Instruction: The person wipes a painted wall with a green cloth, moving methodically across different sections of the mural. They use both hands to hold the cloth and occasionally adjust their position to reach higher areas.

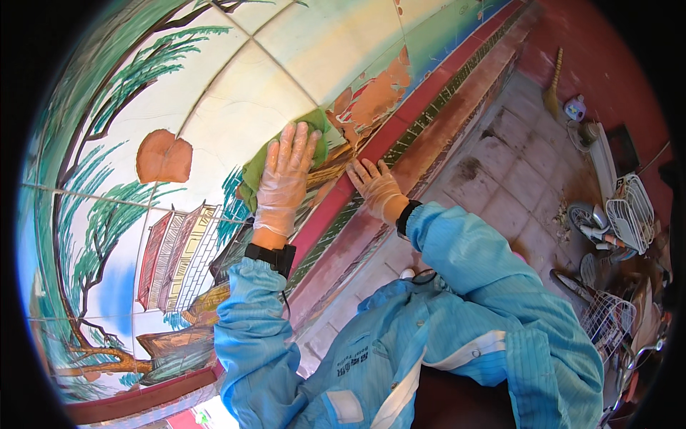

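Observation:
My left hand (pixel 286 175), in a clear plastic glove, holds a green cloth (pixel 319 132) pressed against a painted tile wall (pixel 243 93). Its fingers lie long and close together over the cloth, which shows past both sides of the hand. Right beside it, my gloved right hand (pixel 375 187) rests with fingers stretched out on the red border (pixel 404 127) below the painting; nothing shows in it. Just past the cloth, a patch of glaze has come off and bares orange-brown clay (pixel 382 89). Both wrists carry black bands.
A dark green patterned strip (pixel 429 107) and a ledge run along the wall's foot. On the tiled floor (pixel 500 164) at right stand a broom (pixel 554 82), a pink-and-white bottle (pixel 574 108) and bicycles with white baskets (pixel 629 214). A red wall (pixel 607 57) closes the far right.

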The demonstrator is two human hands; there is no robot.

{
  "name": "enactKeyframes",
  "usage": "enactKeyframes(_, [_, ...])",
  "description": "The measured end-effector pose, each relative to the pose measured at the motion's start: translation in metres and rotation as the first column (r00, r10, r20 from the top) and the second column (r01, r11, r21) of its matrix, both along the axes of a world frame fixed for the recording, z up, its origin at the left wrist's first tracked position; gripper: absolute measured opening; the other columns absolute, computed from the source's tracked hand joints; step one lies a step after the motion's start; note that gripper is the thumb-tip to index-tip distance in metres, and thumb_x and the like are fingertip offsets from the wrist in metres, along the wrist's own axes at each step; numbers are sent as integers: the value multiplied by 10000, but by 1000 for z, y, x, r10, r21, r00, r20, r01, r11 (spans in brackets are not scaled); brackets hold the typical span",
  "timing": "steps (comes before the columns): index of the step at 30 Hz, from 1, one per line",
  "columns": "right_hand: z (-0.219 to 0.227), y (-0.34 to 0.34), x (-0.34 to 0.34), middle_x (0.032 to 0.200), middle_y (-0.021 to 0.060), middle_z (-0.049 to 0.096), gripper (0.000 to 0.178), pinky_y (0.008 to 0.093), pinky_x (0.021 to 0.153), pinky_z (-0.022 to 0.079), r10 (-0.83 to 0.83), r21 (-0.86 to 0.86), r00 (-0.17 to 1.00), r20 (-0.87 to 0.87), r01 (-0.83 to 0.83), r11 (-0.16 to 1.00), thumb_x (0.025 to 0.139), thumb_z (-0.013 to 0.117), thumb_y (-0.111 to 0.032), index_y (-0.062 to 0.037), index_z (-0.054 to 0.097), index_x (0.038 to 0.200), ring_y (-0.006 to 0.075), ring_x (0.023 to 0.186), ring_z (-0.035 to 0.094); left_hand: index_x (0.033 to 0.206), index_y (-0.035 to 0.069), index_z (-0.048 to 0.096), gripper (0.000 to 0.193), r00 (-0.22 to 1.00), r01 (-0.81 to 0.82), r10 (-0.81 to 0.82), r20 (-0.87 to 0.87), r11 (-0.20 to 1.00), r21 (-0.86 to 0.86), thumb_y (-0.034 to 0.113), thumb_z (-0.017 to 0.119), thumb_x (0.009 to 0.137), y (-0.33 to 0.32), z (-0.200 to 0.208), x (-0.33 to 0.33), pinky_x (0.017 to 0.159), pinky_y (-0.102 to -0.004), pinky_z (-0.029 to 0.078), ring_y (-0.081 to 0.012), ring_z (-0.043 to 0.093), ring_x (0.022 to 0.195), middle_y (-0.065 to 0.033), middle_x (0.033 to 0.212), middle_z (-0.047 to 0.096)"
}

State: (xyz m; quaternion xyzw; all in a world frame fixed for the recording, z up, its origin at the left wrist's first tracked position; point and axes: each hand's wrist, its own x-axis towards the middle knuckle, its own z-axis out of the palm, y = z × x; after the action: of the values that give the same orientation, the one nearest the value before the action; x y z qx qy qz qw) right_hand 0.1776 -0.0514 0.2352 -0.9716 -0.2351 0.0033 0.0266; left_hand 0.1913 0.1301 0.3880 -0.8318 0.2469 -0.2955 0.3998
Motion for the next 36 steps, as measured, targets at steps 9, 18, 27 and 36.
enactKeyframes(9, [5,-1,-2,1620,108,205,848,511,1168,192,-6,3,1000,-29,6,1000,897,589,-360,-84,150,1568,300,1475,235,1519,219,364,579,991,-12,1,-134,997,-79,215,444,946,-8,-9,-10,1193,-422,118,-232,239,1489,-34,1586,317])
enactKeyframes(18, [4,-2,-2,1639,105,155,904,529,1184,173,-8,-7,997,-73,7,1000,879,619,-336,-101,97,1578,308,1495,194,1475,109,435,637,953,86,-138,-269,976,-198,471,514,957,-9,-40,-10,1169,-441,249,-306,303,1443,-122,1563,338])
enactKeyframes(27, [15,-4,-2,1644,99,124,1005,514,1196,168,-14,8,988,-156,16,1000,828,702,-448,-126,115,1578,285,1503,167,1528,102,337,587,959,114,-121,-258,993,-44,186,407,951,-2,-98,-1,1205,-462,153,-320,202,1494,-123,1614,238])
enactKeyframes(36, [20,-2,-6,1642,102,142,789,523,1198,155,-29,-49,984,-176,20,999,892,623,-352,-127,251,1551,285,1509,148,1540,125,313,617,973,92,-84,-215,995,26,203,431,940,-11,-135,5,1206,-468,98,-335,166,1505,-114,1625,211])
